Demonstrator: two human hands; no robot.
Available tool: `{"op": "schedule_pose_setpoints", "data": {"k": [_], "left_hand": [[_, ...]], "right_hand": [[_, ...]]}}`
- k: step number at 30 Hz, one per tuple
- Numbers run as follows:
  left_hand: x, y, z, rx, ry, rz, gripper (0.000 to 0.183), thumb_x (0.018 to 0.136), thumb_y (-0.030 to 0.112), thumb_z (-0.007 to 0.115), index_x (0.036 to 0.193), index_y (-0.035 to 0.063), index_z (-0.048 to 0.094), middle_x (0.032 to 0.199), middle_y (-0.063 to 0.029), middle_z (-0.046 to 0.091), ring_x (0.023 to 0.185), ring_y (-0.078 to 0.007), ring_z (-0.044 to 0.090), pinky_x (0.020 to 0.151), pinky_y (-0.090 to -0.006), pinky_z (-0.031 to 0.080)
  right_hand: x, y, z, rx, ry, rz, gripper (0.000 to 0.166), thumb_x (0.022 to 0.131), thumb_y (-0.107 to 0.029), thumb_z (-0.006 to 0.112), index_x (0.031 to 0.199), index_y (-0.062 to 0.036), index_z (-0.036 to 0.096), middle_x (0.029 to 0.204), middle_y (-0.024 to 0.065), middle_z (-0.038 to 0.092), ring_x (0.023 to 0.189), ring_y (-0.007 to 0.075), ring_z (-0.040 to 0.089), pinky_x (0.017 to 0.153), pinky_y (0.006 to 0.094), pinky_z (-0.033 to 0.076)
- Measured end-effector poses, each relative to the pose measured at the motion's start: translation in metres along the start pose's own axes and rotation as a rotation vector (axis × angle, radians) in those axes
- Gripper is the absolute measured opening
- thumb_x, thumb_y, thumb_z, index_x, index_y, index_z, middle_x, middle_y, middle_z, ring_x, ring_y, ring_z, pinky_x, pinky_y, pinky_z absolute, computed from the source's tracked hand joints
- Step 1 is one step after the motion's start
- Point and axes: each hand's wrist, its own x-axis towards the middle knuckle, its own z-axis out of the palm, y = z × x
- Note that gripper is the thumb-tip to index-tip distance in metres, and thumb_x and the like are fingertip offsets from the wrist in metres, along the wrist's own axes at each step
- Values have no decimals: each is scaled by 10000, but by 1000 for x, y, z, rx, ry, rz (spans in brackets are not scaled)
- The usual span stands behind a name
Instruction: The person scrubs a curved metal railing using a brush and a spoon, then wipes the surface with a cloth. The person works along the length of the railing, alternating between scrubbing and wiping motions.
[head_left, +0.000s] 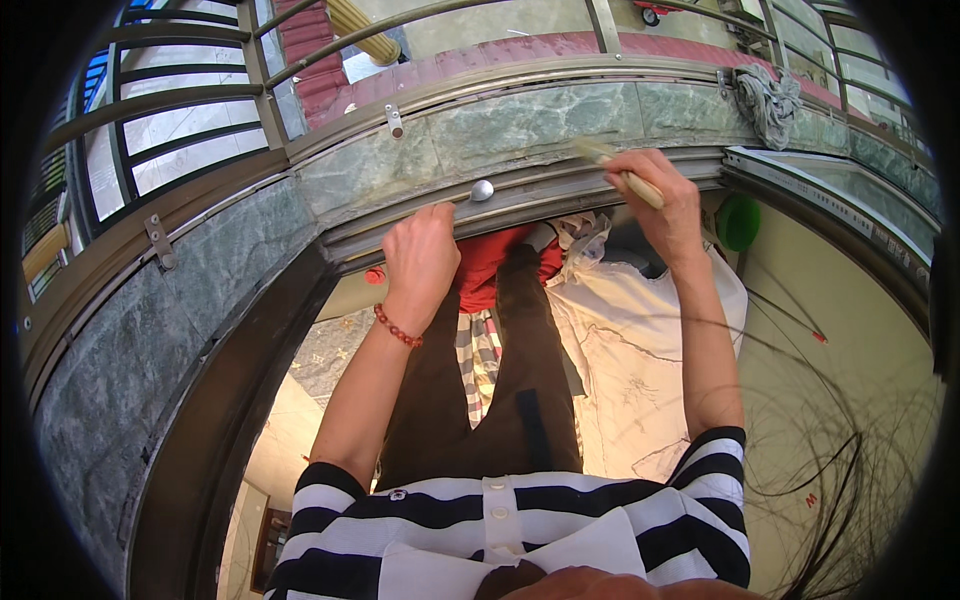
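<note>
My right hand (660, 199) grips a paintbrush by its pale wooden handle (642, 189). The brush's light bristles (589, 148) reach over the inner edge of the green stone sill (525, 124), blurred at the tip. Lower and to the left, my left hand (422, 251) is closed at the metal window track (525, 196), a bead bracelet on its wrist. Just beyond its fingers shows the rounded bowl of a metal spoon (481, 190), over the track's grooves. The spoon's handle is hidden, seemingly inside that hand.
Metal railings (420, 26) run outside the sill. A grey rag (769, 101) hangs at the right over the frame. An angled window sash (832, 199) stands at the right. Below the track are a red cloth (480, 281), a pale cloth (615, 360) and a green round object (738, 223).
</note>
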Motion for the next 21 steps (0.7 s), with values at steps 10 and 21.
{"op": "schedule_pose_setpoints", "data": {"k": [10, 21], "left_hand": [[56, 12, -1, 4, -189, 42, 138, 826, 150, 607, 880, 111, 728, 762, -146, 675, 717, -348, 646, 640, -441, 498], [70, 18, 5, -101, -246, 103, 152, 850, 164, 593, 923, 144, 725, 799, -148, 676, 759, -345, 645, 665, -439, 499]], "right_hand": [[20, 5, 40, -298, -243, -70, 73, 774, -137, 649, 837, -112, 622, 790, 77, 615, 767, 296, 627, 635, 415, 490], [48, -13, 59, 68, -349, 120, 193, 769, -238, 725, 876, -91, 661, 801, 118, 665, 721, 301, 638, 640, 376, 482]]}}
